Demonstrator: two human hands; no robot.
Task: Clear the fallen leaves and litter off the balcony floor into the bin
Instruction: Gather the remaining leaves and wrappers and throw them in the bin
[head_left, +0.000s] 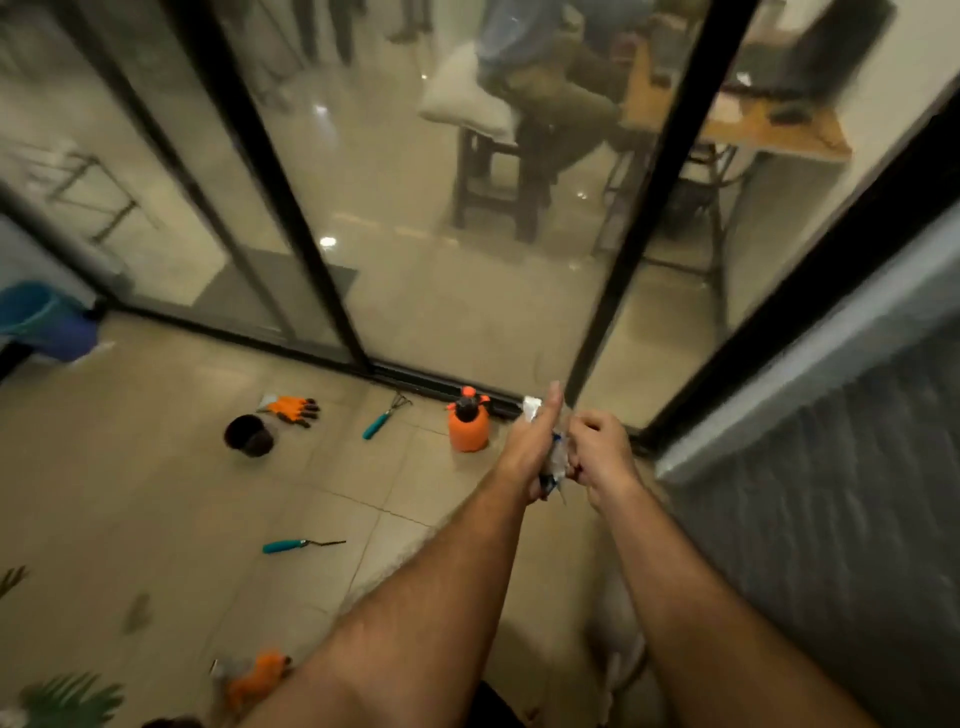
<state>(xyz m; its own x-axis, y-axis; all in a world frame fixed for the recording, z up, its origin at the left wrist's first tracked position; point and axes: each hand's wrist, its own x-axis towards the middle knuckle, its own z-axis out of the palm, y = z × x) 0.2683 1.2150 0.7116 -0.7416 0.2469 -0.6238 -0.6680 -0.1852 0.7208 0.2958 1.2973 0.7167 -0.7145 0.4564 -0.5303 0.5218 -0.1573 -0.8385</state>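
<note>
Both my hands meet in front of me above the tiled balcony floor (156, 499). Between them is a bunch of crumpled litter (557, 460), whitish wrappers with a blue bit. My left hand (532, 447) has its fingers stretched forward along the litter, a white scrap sticking up by the fingertips. My right hand (602, 449) has curled fingers pinching the litter from the right. A fallen leaf (136, 612) lies on the floor at lower left. A blue bin (49, 322) stands at the far left by the glass door.
On the floor lie an orange spray bottle (468, 421), two teal-handled garden tools (384, 418) (298, 545), an orange glove (291, 409), a dark pot (249, 435) and another orange glove (257, 675). A grey wall (831, 467) runs along the right. Plant fronds (67, 699) at bottom left.
</note>
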